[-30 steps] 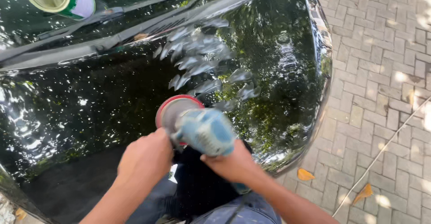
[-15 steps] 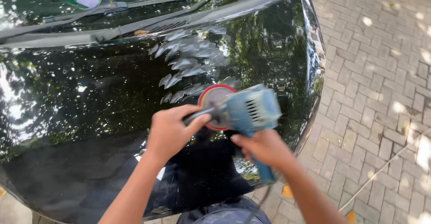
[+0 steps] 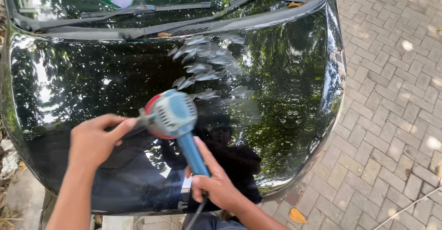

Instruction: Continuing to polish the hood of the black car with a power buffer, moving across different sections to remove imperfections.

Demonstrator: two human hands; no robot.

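The left hand [image 3: 94, 140] grips the side handle of a blue polisher [image 3: 175, 117], whose red pad rests on the black car hood [image 3: 285, 73] near its middle. The right hand [image 3: 216, 188] closes around the polisher's rear grip. Polish smears [image 3: 207, 68] lie just beyond it. Brick paving [image 3: 391, 119] flanks the car's right.

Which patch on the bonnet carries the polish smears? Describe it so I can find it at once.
On the black car bonnet, look just below the windscreen wipers. The polish smears are a cluster of pale, feather-shaped streaks above the blue polishing machine. Everything around them is glossy black, mirroring trees.
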